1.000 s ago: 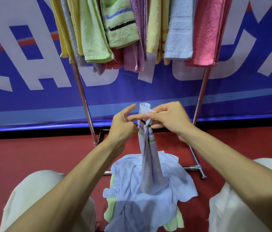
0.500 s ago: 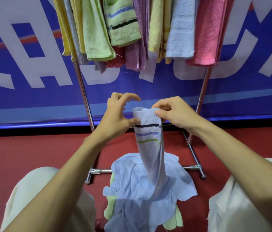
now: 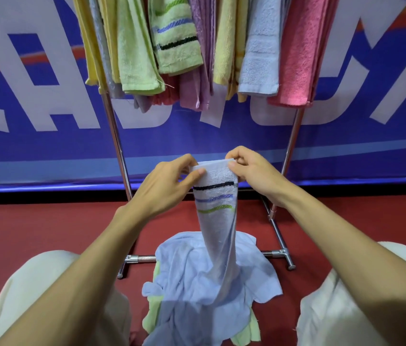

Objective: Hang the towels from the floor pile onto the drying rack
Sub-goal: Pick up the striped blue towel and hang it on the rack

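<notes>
left hand and right hand pinch the striped towel's top hem. next, probably lifting it over the drying rack.

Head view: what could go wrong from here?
1. The left hand and right hand only pinch the top edge of the pale blue striped terry towel; it may slip.
2. Its lower end reaches the floor pile of cloths and might drag one up.
3. The metal drying rack looks crowded; hanging could dislodge hung towels.
</notes>
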